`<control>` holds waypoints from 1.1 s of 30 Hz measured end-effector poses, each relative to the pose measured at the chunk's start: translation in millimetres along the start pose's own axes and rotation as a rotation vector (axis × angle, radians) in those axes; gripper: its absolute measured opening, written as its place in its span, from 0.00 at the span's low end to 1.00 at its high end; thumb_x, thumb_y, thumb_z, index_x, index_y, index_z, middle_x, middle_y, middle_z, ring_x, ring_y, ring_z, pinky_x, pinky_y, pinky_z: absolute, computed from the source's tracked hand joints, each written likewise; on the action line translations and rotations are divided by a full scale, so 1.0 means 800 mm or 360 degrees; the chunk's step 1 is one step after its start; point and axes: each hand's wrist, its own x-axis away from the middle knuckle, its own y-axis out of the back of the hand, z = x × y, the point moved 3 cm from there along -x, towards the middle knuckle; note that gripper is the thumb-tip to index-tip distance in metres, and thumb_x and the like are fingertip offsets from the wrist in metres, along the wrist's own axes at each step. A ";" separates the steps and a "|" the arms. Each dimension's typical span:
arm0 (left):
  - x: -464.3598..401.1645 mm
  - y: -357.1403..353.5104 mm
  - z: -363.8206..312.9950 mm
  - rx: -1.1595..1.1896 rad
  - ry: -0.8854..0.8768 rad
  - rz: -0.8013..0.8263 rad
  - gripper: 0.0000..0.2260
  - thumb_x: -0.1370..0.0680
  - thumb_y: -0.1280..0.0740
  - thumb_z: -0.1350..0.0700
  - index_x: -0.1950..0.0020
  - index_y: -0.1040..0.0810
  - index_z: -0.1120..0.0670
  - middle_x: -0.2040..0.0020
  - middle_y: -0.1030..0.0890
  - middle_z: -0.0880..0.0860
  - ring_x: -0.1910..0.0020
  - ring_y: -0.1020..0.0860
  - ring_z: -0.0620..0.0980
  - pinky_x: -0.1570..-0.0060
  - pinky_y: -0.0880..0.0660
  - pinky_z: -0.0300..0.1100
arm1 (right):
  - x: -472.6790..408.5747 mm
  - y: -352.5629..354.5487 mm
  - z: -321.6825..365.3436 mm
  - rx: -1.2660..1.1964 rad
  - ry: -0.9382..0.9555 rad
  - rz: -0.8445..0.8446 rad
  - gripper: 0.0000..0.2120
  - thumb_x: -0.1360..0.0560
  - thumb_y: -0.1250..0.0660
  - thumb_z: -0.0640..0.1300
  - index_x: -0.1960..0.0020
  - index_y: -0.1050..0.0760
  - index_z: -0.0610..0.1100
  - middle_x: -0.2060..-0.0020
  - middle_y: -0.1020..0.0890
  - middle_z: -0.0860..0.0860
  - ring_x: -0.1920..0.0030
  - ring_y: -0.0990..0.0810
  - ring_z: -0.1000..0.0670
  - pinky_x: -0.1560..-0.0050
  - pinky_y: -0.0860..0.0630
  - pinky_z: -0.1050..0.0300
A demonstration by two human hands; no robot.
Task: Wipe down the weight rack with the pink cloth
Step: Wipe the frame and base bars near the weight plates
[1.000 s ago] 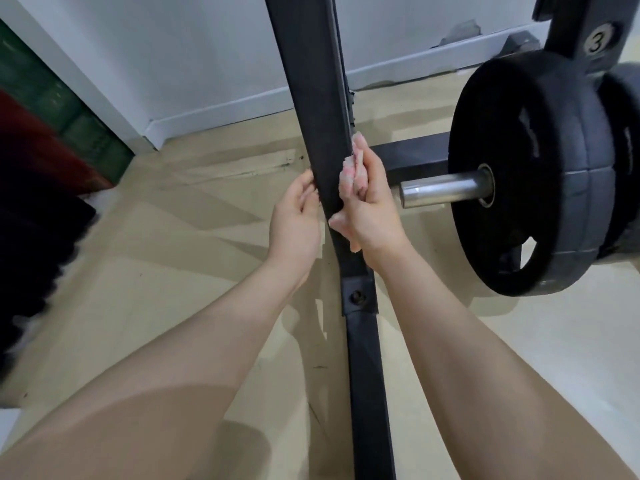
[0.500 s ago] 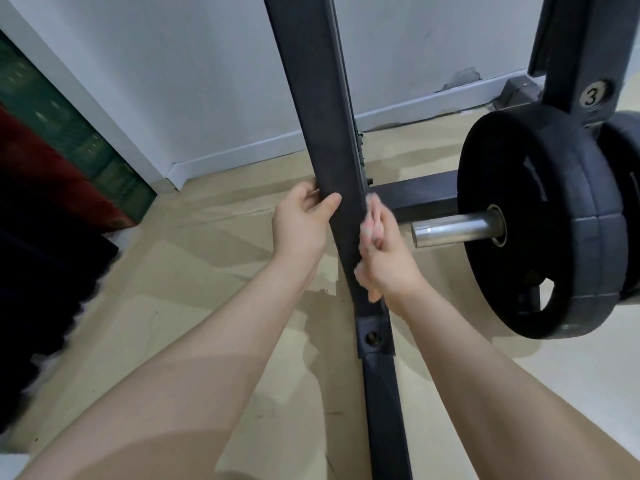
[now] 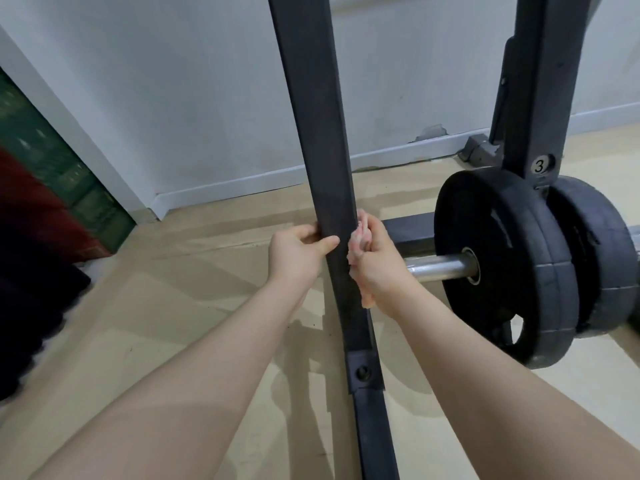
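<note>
Since a second ago the pink cloth point(image 3: 358, 245), bunched in the curled right hand point(image 3: 379, 261), still presses the right edge of the weight rack's upright point(image 3: 325, 188); the left hand point(image 3: 299, 252) now wraps that post, thumb across its front. Judging by this, wiping continues, the post now steadied; weight plates point(image 3: 509, 268) hang right of the upright.

I see a matte black weight rack upright point(image 3: 320, 140), a pale pink cloth point(image 3: 358, 244), black weight plates point(image 3: 502, 268) on a silver bar point(image 3: 434, 267) (a white "3" above), a beige floor point(image 3: 194, 271), a white wall point(image 3: 173, 98), and green-and-red panels point(image 3: 52, 181) far left.
</note>
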 end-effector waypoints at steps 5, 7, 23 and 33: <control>-0.002 0.000 0.000 -0.0006 -0.0014 0.0049 0.06 0.28 0.28 0.62 0.55 0.17 0.51 0.65 0.19 0.41 0.64 0.22 0.38 0.69 0.29 0.24 | -0.016 -0.009 0.040 -0.0377 0.0137 0.0050 0.34 0.31 0.43 0.29 0.35 0.34 0.60 0.51 0.29 0.55 0.60 0.31 0.59 0.73 0.32 0.73; -0.004 0.000 -0.001 -0.0049 0.0012 0.0089 0.06 0.27 0.30 0.61 0.56 0.18 0.50 0.63 0.18 0.43 0.61 0.20 0.43 0.67 0.26 0.29 | -0.008 -0.011 0.029 -0.0302 0.0126 0.0060 0.39 0.35 0.45 0.28 0.36 0.35 0.65 0.45 0.31 0.54 0.58 0.33 0.61 0.72 0.32 0.73; -0.056 0.045 -0.124 0.0273 -0.0426 0.0215 0.25 0.22 0.36 0.53 0.26 0.39 0.45 0.47 0.30 0.26 0.44 0.29 0.30 0.53 0.33 0.22 | -0.024 -0.040 0.168 -0.0290 0.0258 -0.0101 0.31 0.25 0.48 0.23 0.33 0.35 0.53 0.59 0.28 0.50 0.82 0.34 0.57 0.79 0.39 0.61; -0.063 0.049 -0.165 0.0168 -0.0597 0.0131 0.23 0.24 0.33 0.59 0.29 0.31 0.48 0.40 0.21 0.45 0.45 0.23 0.40 0.40 0.26 0.44 | -0.031 -0.035 0.139 -0.0191 0.0183 -0.0090 0.16 0.17 0.46 0.42 0.31 0.36 0.52 0.72 0.33 0.52 0.83 0.37 0.58 0.82 0.39 0.67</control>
